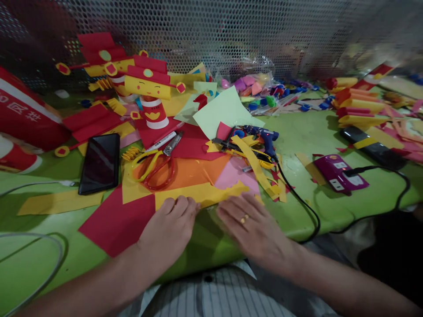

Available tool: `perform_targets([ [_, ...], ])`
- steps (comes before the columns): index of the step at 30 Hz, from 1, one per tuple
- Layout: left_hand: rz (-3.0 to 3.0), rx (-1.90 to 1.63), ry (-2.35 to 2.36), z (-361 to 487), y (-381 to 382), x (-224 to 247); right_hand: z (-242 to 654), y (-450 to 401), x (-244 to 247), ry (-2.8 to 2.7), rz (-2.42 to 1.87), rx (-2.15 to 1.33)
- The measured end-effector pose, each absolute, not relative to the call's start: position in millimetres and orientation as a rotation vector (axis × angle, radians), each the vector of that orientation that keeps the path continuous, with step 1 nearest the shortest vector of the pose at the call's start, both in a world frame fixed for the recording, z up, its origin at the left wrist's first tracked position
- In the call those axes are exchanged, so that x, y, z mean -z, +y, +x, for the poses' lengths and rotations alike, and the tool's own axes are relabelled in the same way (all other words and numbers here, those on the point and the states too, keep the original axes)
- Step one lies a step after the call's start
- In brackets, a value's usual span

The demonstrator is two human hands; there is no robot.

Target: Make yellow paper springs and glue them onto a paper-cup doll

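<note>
The yellow strip (188, 191) lies close to the near edge of the worktop (206, 237), about midway along it, over the lower margins of the orange sheet (194, 169) and the pink sheet (236, 174); the left hand (170, 226) sits at its near side with fingers curled together, though the thumb is mostly hidden and I cannot tell whether its grip is clamped on the paper; the right hand (253, 226) is opened out flat, slightly blurred, its fingertips at the strip's right end.

The work in hand looks like steadying and pressing the strip; for that, the left hand does best as a firm anchor, while the right smooths with flat fingers, working from the anchor toward the right end, which looks uneven; light, even pressure should suit thin paper, since a hard push would probably buckle it; the loose sheets beneath may slide, so bare worktop would likely give a truer surface.

Mind the surroundings: the scissors (167, 152) lie just beyond the strip, toward the far edge; the glue gun (269, 136), farther back and to the right, shows a small red light, so treat its nozzle as hot.
</note>
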State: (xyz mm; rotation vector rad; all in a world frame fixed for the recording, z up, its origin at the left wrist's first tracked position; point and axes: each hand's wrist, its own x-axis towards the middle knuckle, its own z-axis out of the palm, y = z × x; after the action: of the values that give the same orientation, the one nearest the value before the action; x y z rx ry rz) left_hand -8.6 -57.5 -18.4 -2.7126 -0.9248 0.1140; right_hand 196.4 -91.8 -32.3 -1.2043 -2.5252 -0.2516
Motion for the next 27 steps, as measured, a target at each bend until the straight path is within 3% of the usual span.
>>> perform_targets([
  [15, -2.570, -0.133, -1.079, 2, -81, 29, 184, -101, 52, -2.582, -1.323, 0.006],
  [27, -2.571, 0.055, -1.138, -4, -89, 33, 192, -100, 49, -2.384, -1.453, 0.057],
])
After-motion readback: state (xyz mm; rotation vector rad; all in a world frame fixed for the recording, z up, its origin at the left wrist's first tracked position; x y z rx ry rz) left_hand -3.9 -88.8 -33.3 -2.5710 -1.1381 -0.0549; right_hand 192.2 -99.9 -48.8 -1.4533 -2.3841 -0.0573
